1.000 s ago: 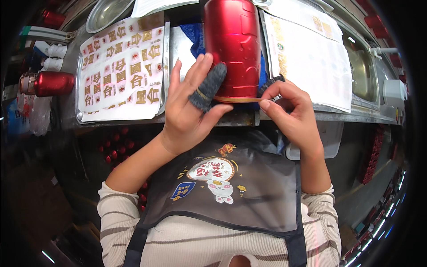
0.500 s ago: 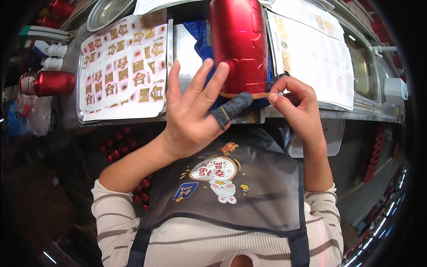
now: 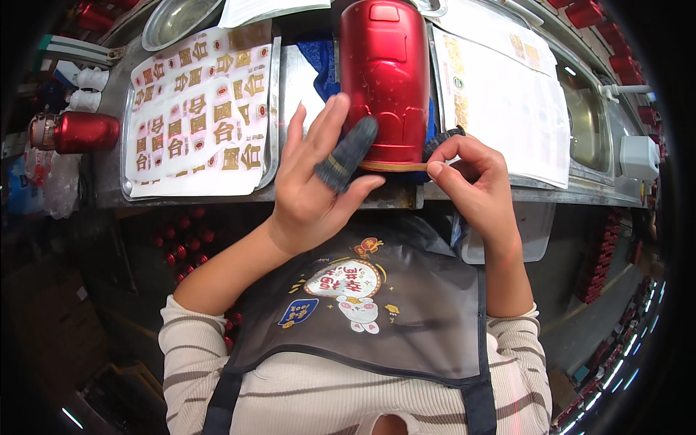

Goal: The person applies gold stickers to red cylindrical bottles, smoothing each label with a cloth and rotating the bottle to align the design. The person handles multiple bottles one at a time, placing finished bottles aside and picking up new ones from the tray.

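Note:
A glossy red bottle-shaped vessel [image 3: 384, 80] with raised panels lies on the metal bench in front of me, its rim end toward me. A thin gold-brown strip [image 3: 399, 168] runs along that near rim, its right end pinched between the thumb and forefinger of my right hand [image 3: 475, 177]. A dark knitted finger cover is partly visible on that hand. My left hand [image 3: 304, 181] is open at the bottle's left side, with its thumb tip by the strip's left end. Its index finger wears a dark grey knitted cover [image 3: 346, 156] and lies against or close to the red wall; contact is unclear.
Blue cloth [image 3: 319, 61] lies under the bottle. Gold-printed decal sheets [image 3: 199, 109] cover a tray on the left; white sheets [image 3: 507, 109] lie on the right. Metal basins [image 3: 177, 22] stand behind, and another red bottle [image 3: 87, 133] is at far left.
My left covered finger has lifted off the near rim and moved up and left, while the thumb has come to the rim. My right hand still pinches the strip, slightly lower in view.

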{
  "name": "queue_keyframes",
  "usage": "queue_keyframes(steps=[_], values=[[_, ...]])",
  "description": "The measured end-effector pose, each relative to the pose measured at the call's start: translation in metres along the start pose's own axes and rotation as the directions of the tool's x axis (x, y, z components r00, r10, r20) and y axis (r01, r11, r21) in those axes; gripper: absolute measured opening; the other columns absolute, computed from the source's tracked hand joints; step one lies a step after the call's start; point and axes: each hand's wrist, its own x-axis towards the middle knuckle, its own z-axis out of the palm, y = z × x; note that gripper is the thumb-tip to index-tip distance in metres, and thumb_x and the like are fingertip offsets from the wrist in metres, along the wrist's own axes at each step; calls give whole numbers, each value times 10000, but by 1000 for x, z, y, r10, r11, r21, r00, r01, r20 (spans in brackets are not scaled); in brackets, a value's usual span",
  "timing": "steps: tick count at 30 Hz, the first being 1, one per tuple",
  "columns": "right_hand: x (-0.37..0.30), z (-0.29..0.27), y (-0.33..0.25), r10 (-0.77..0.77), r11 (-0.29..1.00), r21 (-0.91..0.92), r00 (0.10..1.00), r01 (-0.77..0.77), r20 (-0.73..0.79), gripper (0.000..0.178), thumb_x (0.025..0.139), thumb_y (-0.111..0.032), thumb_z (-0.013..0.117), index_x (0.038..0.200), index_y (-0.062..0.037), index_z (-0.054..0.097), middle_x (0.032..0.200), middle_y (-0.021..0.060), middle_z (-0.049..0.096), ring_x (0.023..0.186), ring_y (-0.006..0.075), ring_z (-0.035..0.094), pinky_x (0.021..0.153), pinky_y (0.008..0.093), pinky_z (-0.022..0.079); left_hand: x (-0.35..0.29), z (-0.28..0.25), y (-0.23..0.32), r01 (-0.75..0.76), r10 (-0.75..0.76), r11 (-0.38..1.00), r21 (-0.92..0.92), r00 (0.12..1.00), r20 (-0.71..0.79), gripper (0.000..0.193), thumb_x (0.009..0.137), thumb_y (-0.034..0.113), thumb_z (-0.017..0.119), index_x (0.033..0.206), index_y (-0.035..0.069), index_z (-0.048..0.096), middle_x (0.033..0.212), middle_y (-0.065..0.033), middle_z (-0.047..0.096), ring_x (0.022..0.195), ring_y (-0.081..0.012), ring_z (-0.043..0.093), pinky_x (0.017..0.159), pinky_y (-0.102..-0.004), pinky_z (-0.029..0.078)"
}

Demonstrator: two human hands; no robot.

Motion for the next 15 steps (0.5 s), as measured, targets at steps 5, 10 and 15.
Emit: queue_keyframes(steps=[5, 10, 15], values=[[-4, -3, -6, 75, 990, 119, 996, -79, 38, 69, 859, -52, 666, 837, 7, 637, 794, -20, 576, 677, 26, 491, 591, 194, 381, -31, -4, -2, 27, -30, 998, 58, 998, 51, 356, 750, 89, 820, 1058, -50, 705, 1454, -291, 463, 1308, -435, 509, 1074, -634, 310], [-9, -6, -7, 3, 993, 115, 1000, 0, -25, 66, 878, -41, 641, 826, -20, 606, 734, -78, 514, 624, -27, 397, 537, 165, 283, -22, -6, 2, -40, 29, 992, 118, 996, 89, 364, 734, 50, 810, 1084, 19, 719, 1455, -291, 461, 1291, -438, 524, 1082, -650, 278], [-3, -4, 0, 1, 993, 121, 1000, 1, -19, 73, 877, -53, 641, 823, -19, 605, 755, -71, 528, 658, -15, 415, 565, 163, 313, -12, -8, 1, -194, 166, 963, 186, 973, 158, 430, 758, 19, 771, 1173, -25, 666, 1487, -298, 412, 1298, -440, 513, 1082, -654, 264]])
